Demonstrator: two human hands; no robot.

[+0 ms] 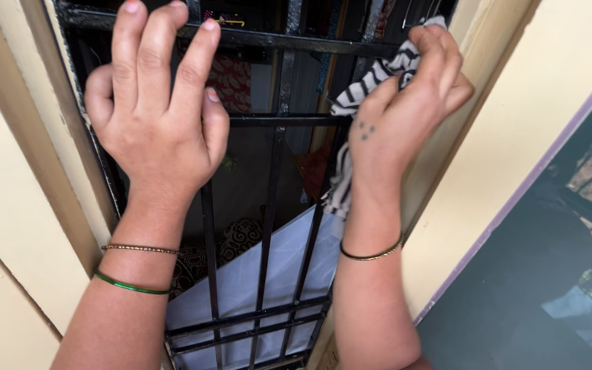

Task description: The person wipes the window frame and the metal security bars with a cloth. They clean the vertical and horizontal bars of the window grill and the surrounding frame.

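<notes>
Window wall: cream-yellow frame [29, 226] runs down both sides of the opening, with a purple-edged dark pane at the right edge.
Grille: black metal window grille [268, 205] fills the opening, upright bars crossed by flat rails near the top, the middle and the bottom edge.
Behind the grille: a pale sheet [275, 267] lies low toward the bottom edge; red patterned fabric shows higher up, dim.
Left hand [155, 116]: raised at the grille's upper left corner, fingers spread and loose, fingertips at the top rail; it holds nothing.
Right hand [405, 103]: at the grille's upper right corner, fingers curled tight around a bunched cloth.
Cloth: black-and-white striped cloth [371, 75] pressed against the bars near the top rail, a tail hanging down along the right edge bars.
Bangles: green and beaded bangles [135, 267] on the left wrist; one thin bangle on the right wrist.
</notes>
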